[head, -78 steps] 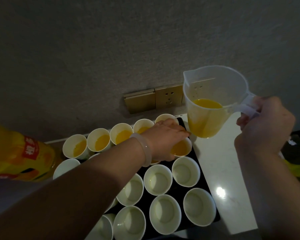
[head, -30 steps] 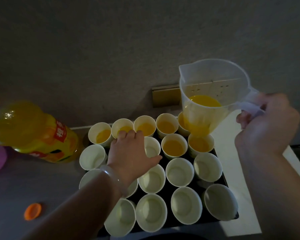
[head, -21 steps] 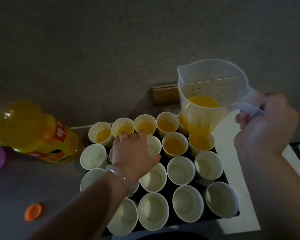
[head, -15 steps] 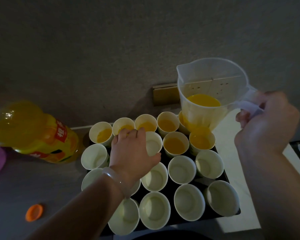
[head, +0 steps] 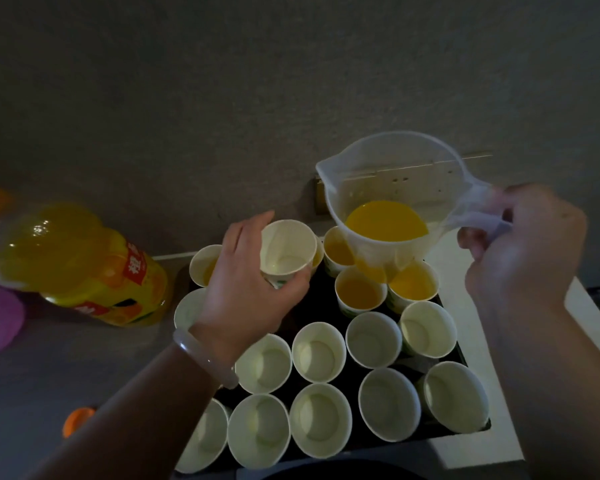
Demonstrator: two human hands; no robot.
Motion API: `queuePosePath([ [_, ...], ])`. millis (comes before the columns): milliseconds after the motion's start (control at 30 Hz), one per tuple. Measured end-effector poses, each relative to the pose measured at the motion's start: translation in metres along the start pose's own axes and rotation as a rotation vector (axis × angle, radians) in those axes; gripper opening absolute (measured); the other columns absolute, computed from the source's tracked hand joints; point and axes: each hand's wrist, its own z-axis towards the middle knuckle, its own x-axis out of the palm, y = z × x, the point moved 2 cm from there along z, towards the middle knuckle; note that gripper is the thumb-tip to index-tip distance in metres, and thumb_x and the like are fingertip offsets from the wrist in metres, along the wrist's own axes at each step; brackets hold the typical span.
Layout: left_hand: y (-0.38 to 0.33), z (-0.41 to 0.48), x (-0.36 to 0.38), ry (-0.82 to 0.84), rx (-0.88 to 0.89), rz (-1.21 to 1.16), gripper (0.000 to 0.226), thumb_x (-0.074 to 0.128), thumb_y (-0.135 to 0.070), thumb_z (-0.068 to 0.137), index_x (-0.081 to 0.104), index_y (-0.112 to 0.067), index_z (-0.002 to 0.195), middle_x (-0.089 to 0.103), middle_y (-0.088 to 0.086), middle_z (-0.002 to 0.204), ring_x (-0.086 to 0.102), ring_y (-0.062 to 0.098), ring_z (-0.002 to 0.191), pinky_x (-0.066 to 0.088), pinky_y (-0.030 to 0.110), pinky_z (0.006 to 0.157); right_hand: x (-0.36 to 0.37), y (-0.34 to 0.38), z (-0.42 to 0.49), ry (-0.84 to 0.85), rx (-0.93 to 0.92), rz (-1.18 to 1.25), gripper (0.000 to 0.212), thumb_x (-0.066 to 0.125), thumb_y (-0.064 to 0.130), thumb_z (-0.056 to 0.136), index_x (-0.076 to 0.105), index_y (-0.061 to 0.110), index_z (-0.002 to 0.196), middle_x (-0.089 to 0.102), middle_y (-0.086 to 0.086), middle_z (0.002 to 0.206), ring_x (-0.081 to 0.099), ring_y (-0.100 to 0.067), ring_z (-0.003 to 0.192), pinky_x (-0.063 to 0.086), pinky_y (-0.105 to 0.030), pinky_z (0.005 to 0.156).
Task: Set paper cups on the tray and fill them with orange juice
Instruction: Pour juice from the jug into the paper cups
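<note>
Left grip [head: 243, 289]: curled round 1 empty cup [head: 286, 249] above tray [head: 321, 289].
Right grip [head: 523, 251]: clasping jug [head: 388, 188] handle over tray.

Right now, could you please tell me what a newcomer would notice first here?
The clear jug, held in the right hand at upper right with bright orange juice inside, stands out most. Beside it, the left hand grips an empty paper cup above the back of the black tray, packed with cups, a few far ones already filled. A big juice bottle sits at the left.
</note>
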Motion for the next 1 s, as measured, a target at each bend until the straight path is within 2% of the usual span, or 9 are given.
queuePosePath([
  [133, 0.0, 0.002, -0.004, 0.008, 0.003, 0.003, 0.082, 0.078, -0.039, 0.071, 0.041, -0.014, 0.14, 0.046, -0.002, 0.128, 0.03, -0.014, 0.103, 0.021, -0.01, 0.084, 0.002, 0.002, -0.003, 0.099, -0.054, -0.069, 0.027, 0.047, 0.012, 0.065, 0.057, 0.019, 0.041, 0.046, -0.001, 0.044, 0.041, -0.026, 0.051, 0.03, -0.031, 0.047],
  [233, -0.003, 0.0, -0.003, 0.005, 0.004, -0.015, 0.086, 0.082, -0.035, 0.069, 0.039, -0.012, 0.141, 0.04, -0.009, 0.123, 0.027, -0.017, 0.101, 0.018, -0.011, 0.081, 0.007, 0.003, -0.004, 0.137, -0.055, -0.02, 0.023, 0.047, 0.011, 0.064, 0.045, 0.011, 0.041, 0.034, -0.022, 0.055, 0.032, -0.028, 0.054, 0.026, -0.031, 0.048],
  [467, -0.004, 0.0, -0.003, 0.002, -0.038, -0.06, 0.075, 0.084, -0.034, 0.066, 0.048, -0.013, 0.129, 0.043, -0.011, 0.114, 0.033, -0.014, 0.092, 0.024, -0.009, 0.076, 0.017, 0.021, -0.006, 0.23, -0.182, -0.036, 0.023, 0.047, 0.009, 0.065, 0.042, -0.005, 0.047, 0.023, -0.024, 0.051, 0.023, -0.032, 0.049, 0.021, -0.027, 0.044],
  [533, -0.004, 0.001, -0.004, -0.008, -0.035, -0.065, 0.074, 0.081, -0.038, 0.065, 0.05, -0.013, 0.127, 0.046, -0.01, 0.113, 0.036, -0.011, 0.095, 0.027, -0.007, 0.078, 0.022, 0.027, -0.006, 0.288, -0.232, -0.052, 0.024, 0.049, 0.009, 0.064, 0.041, -0.001, 0.044, 0.019, -0.015, 0.046, 0.019, -0.033, 0.048, 0.018, -0.035, 0.045],
  [600, -0.002, 0.002, -0.005, 0.002, -0.038, -0.051, 0.072, 0.079, -0.04, 0.065, 0.05, -0.016, 0.127, 0.049, -0.012, 0.113, 0.043, -0.001, 0.105, 0.031, 0.001, 0.08, 0.027, 0.03, -0.005, 0.33, -0.31, -0.127, 0.025, 0.052, 0.012, 0.064, 0.044, 0.004, 0.042, 0.021, -0.001, 0.044, 0.022, -0.022, 0.049, 0.018, -0.037, 0.044],
  [733, 0.001, 0.002, -0.006, 0.02, -0.049, -0.028, 0.069, 0.08, -0.029, 0.065, 0.05, -0.019, 0.127, 0.049, -0.014, 0.111, 0.047, 0.009, 0.111, 0.031, 0.012, 0.083, 0.036, 0.038, -0.003, 0.392, -0.49, -0.323, 0.024, 0.054, 0.013, 0.066, 0.041, -0.002, 0.052, 0.019, 0.002, 0.047, 0.022, -0.014, 0.047, 0.012, -0.031, 0.043],
  [867, 0.001, 0.001, -0.005, 0.03, -0.031, -0.011, 0.068, 0.08, -0.029, 0.065, 0.051, -0.019, 0.126, 0.048, -0.015, 0.109, 0.043, 0.006, 0.107, 0.028, 0.012, 0.083, 0.044, 0.044, 0.001, 0.428, -0.597, -0.475, 0.031, 0.056, 0.018, 0.067, 0.046, -0.004, 0.047, 0.022, -0.017, 0.047, 0.025, -0.02, 0.048, 0.018, -0.036, 0.04],
  [933, 0.001, 0.0, -0.004, 0.032, -0.025, 0.003, 0.068, 0.082, -0.029, 0.065, 0.051, -0.019, 0.126, 0.047, -0.015, 0.109, 0.04, 0.003, 0.105, 0.027, 0.012, 0.083, 0.048, 0.045, 0.001, 0.434, -0.645, -0.522, 0.033, 0.055, 0.019, 0.066, 0.037, 0.005, 0.043, 0.018, -0.001, 0.046, 0.021, -0.017, 0.047, 0.014, -0.032, 0.042],
  [1000, 0.002, 0.0, -0.003, 0.025, -0.021, 0.021, 0.069, 0.083, -0.03, 0.065, 0.052, -0.018, 0.125, 0.048, -0.014, 0.11, 0.043, 0.005, 0.105, 0.028, 0.015, 0.084, 0.052, 0.046, 0.0, 0.456, -0.677, -0.553, 0.035, 0.055, 0.02, 0.066, 0.035, 0.004, 0.043, 0.019, 0.0, 0.046, 0.019, -0.016, 0.046, 0.013, -0.026, 0.045],
])
